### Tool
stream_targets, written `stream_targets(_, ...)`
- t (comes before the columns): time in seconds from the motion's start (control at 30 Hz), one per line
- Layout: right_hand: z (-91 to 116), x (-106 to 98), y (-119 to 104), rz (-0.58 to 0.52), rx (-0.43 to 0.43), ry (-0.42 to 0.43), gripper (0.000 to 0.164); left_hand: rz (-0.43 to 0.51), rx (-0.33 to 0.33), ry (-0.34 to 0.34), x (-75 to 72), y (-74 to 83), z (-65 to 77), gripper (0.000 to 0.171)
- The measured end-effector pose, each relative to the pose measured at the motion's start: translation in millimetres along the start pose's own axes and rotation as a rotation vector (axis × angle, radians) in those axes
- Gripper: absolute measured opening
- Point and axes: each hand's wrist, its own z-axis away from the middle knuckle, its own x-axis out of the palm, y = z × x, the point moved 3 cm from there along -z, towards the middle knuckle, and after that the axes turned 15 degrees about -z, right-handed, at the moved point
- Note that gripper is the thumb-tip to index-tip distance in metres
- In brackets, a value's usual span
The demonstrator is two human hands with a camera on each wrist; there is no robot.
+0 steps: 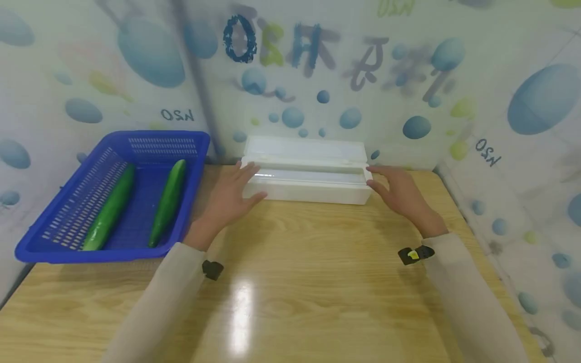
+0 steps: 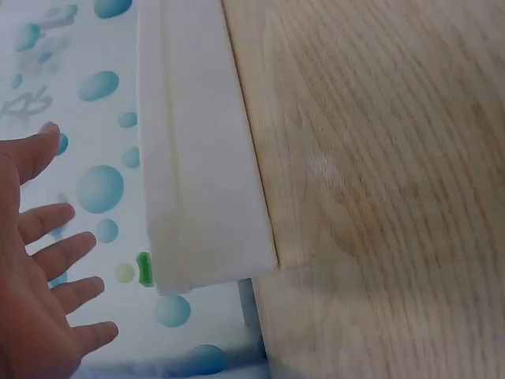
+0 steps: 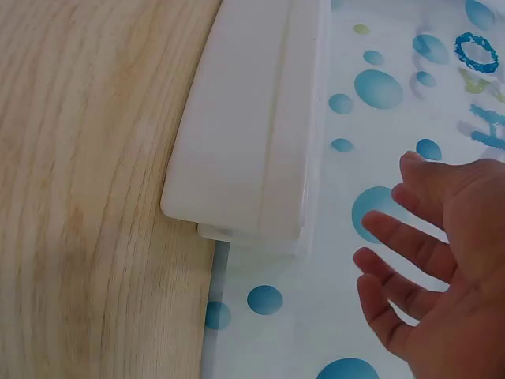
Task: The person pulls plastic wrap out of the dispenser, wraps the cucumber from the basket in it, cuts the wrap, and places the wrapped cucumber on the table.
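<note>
A long white cling film dispenser (image 1: 313, 193) stands at the back of the wooden table with its lid (image 1: 304, 147) raised against the wall. Inside lies a shiny, pale roll of film (image 1: 308, 176). At its left end is my left hand (image 1: 231, 194), thumb and fingers spread. My right hand (image 1: 401, 194) is by the opposite end, fingertips at the corner. Both wrist views show the dispenser's smooth front, with the left hand (image 2: 39, 260) and right hand (image 3: 465, 253) spread and nothing in them. Whether the fingertips press on the dispenser is unclear.
To the left, a blue plastic basket (image 1: 131, 256) holds two cucumbers, one on the left (image 1: 111, 209) and one on the right (image 1: 168, 204). Patterned walls (image 1: 317, 111) bound the wooden table (image 1: 308, 282) behind and on the right.
</note>
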Motion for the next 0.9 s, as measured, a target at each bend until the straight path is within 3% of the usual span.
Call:
stream_targets(0.17, -15.1, 5.9, 6.0, -0.005, 0.027, -0.034, 0.033, 0.038, 0.055, 0.069, 1.0, -0.7, -9.9, 0.056)
stream_targets(0.33, -28.4, 14.7, 10.1, 0.035, 0.017, -0.081, 0.029, 0.063, 0.078, 0.072, 3.5, -4.9, -21.8, 0.048)
stream_targets(0.67, -48.5, 28.1, 13.6, 0.116, -0.060, -0.290, 0.031, 0.029, 0.131, 0.091, 13.9, -11.3, -40.7, 0.033)
stream_targets(0.9, -53.4, 28.9, 12.0, 0.137, -0.049, -0.283, 0.019, 0.056, 0.129, 0.072, 15.4, -13.7, -44.2, 0.031)
